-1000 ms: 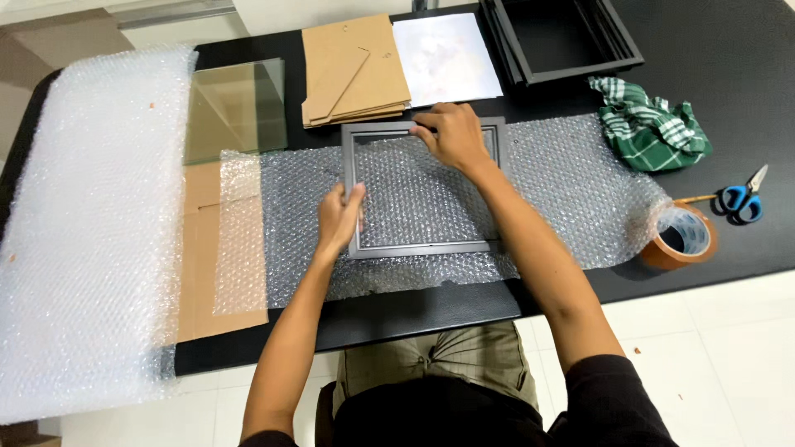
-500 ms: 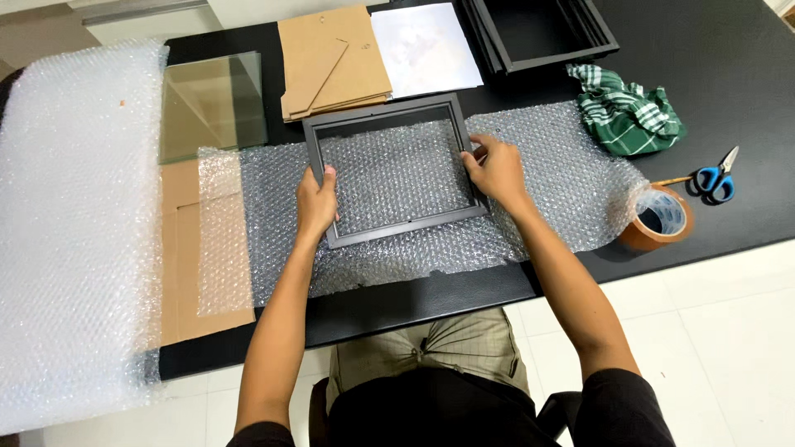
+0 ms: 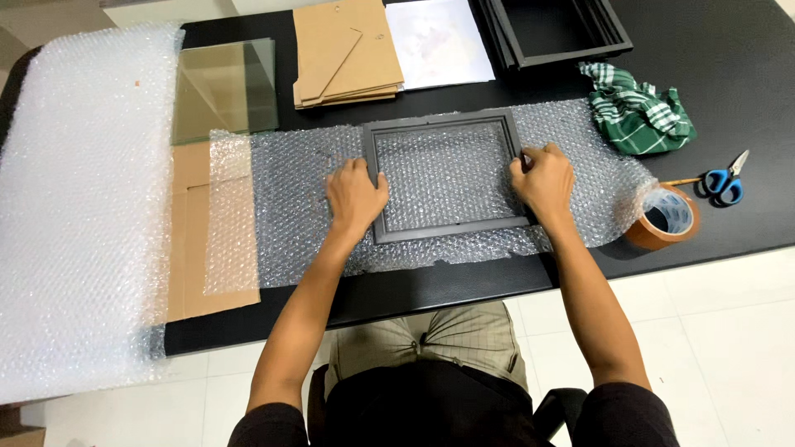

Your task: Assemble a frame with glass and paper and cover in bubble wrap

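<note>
Both hands, left hand (image 3: 356, 194) and right hand (image 3: 542, 178), apparently grip opposite sides of a dark picture frame (image 3: 447, 175) lying on bubble wrap (image 3: 306, 199) near the counter's (image 3: 745, 74) front edge.

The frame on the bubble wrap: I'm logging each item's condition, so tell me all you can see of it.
The frame is an empty dark grey rectangle with a stepped inner lip, no glass or backing; bubble wrap shows through its opening. It looks like wood or plastic, with no damage visible. It lies flat, long sides across the table, on the wrap. The left hand rests on its left rail and the right hand grips its right rail.
</note>
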